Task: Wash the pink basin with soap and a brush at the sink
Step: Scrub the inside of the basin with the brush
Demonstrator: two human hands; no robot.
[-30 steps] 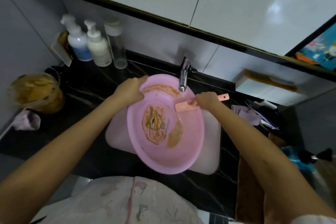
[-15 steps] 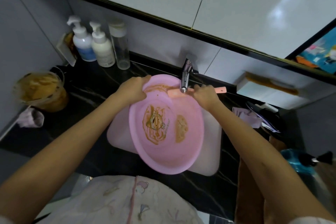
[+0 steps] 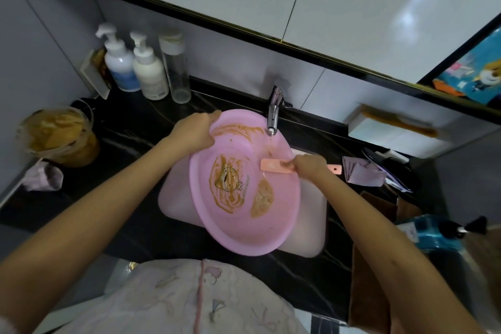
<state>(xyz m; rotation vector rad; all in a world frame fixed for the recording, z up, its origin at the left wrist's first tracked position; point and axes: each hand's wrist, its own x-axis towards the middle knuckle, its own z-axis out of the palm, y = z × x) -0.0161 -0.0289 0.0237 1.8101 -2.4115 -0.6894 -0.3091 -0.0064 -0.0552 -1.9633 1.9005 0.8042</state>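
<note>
Over the sink (image 3: 311, 214), left hand (image 3: 193, 131) grips brown-smeared pink basin (image 3: 244, 233); right hand (image 3: 309, 165) grips brush (image 3: 273, 165).

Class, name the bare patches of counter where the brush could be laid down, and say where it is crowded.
Bare: the black counter between the pump bottles, the brown-filled tub and the pink basin; also the front strip below the sink. Crowded: right of the sink, with lilac cloth and blue bottle.
</note>
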